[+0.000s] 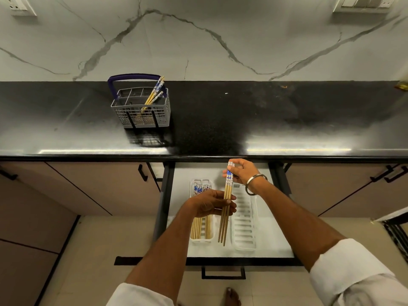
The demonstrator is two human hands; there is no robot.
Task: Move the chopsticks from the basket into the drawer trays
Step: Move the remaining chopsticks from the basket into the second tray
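Both hands hold a small bundle of wooden chopsticks (pixel 227 202) with blue-and-white tops above the open drawer (pixel 276 244). My left hand (pixel 209 205) grips the bundle at its middle. My right hand (pixel 241 172) pinches its patterned top ends. Under my left hand, the left white tray (pixel 202 238) holds several chopsticks. The right white tray (pixel 244 228) shows only its slotted bottom. On the black counter, the grey basket (pixel 141 109) with a blue handle keeps a few chopsticks (pixel 153 94) leaning in a back compartment.
The black counter (pixel 265 120) runs the full width, its front edge above the drawer. Closed cabinet doors with black handles (pixel 143 172) flank the drawer. The drawer's front handle (pixel 223 273) sticks out toward me, and a bare foot (pixel 230 297) stands below it.
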